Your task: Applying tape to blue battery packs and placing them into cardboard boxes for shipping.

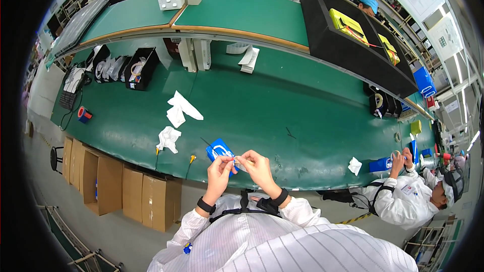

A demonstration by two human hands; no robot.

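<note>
Both my hands meet at the front edge of the green table, close in front of me. My left hand (219, 172) is closed in a pinch, fingertips against a small pale piece. My right hand (258, 169) pinches at the same spot, and a thin, greyish-clear bit (241, 167) shows under its fingers; its kind is too small to tell. Just beyond and partly beneath the fingers lies a blue wrapped block (218, 149) with a white looped wire or strip on top and a dark lead at its far left corner. The hands hide its near end.
Crumpled white papers (169, 139) and two yellow-tipped cables (192, 159) lie to the left, near a tape roll (84, 115). Black bins (141, 69) stand farther back. A raised shelf (242, 15) spans the far side. At right, a co-worker (403, 196) handles another blue block.
</note>
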